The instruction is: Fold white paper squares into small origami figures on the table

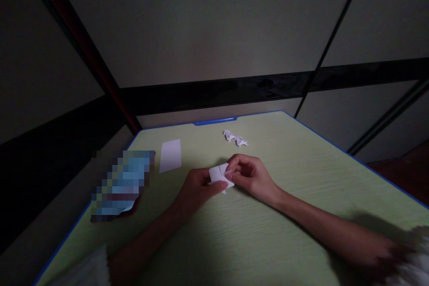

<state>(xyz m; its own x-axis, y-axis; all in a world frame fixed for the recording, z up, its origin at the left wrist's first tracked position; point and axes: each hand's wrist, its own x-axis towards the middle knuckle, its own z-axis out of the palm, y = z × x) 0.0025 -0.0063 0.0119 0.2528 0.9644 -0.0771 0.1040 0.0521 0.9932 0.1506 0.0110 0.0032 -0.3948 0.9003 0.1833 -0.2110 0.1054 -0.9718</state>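
Note:
A small piece of folded white paper [217, 173] is held between both hands above the middle of the table. My left hand [197, 187] grips its lower left side, with the thumb across the front and the fingers mostly hidden behind. From the right, my right hand [250, 174] pinches the paper's right edge between thumb and fingers. Crease lines and overlapping flaps meet near the paper's centre. Beyond the hands lie two small folded paper figures, a left one [228, 136] and a right one [240, 140], close together on the table.
A flat white paper sheet [170, 155] lies left of the hands. Farther left, at the table's edge, is a blurred-out bluish item [124, 183]. The pale green table [284, 241] has a blue rim and a blue handle [216, 121] at its far edge, before wall panels.

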